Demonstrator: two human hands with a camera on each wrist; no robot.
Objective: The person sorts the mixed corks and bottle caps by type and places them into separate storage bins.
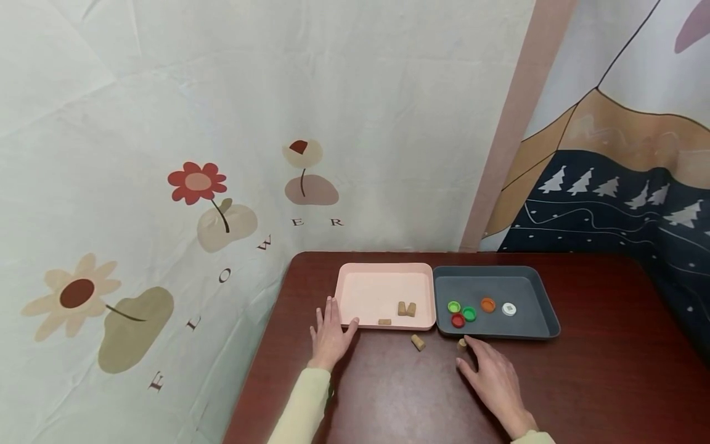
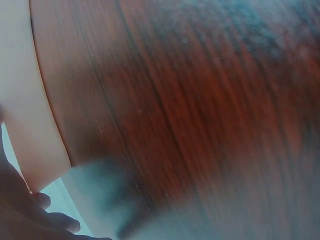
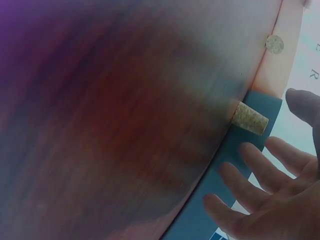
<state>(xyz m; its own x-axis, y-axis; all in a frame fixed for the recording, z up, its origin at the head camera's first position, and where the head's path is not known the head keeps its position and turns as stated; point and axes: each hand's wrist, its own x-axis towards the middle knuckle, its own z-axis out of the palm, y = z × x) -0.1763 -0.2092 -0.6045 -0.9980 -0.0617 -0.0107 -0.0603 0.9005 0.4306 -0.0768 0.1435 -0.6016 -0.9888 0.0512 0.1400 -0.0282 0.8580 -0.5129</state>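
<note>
My left hand [image 1: 331, 338] lies with straight fingers at the front left corner of the pink tray [image 1: 377, 277], the thumb over its front rim. In the tray are a cork [image 1: 384, 322] by the front wall and two corks [image 1: 402, 308] side by side. My right hand [image 1: 495, 375] is in front of the grey tray [image 1: 488, 273], fingers and thumb spread around a cork [image 3: 250, 119] standing on the table. A gap shows between that cork and the fingertips in the right wrist view. Another cork [image 1: 418, 343] lies on the table between the hands.
Several round plastic caps lie in the grey tray: light green [image 1: 453, 306], green [image 1: 469, 314], red [image 1: 457, 320], orange [image 1: 488, 304] and white [image 1: 508, 309]. Both trays stand side by side on the dark red table [image 1: 599, 370], before a printed cloth [image 1: 388, 123].
</note>
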